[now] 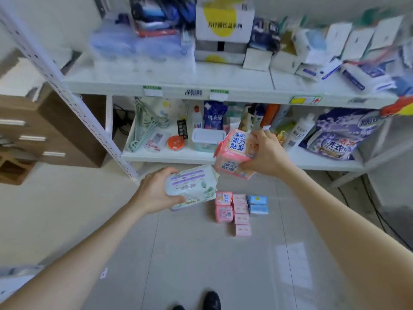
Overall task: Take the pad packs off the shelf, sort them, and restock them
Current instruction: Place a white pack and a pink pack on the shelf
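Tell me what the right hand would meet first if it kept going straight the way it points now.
Probably the white-lidded tub on the lower shelf: the right hand points up-left, and its pink packs would touch first. Depth is unclear.

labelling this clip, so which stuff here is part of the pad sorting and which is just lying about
Job: white packs; pink packs held up; pink packs on the floor; blue packs; shelf.
Lying about: hangers; detergent bag; tub; cardboard box; drawers.
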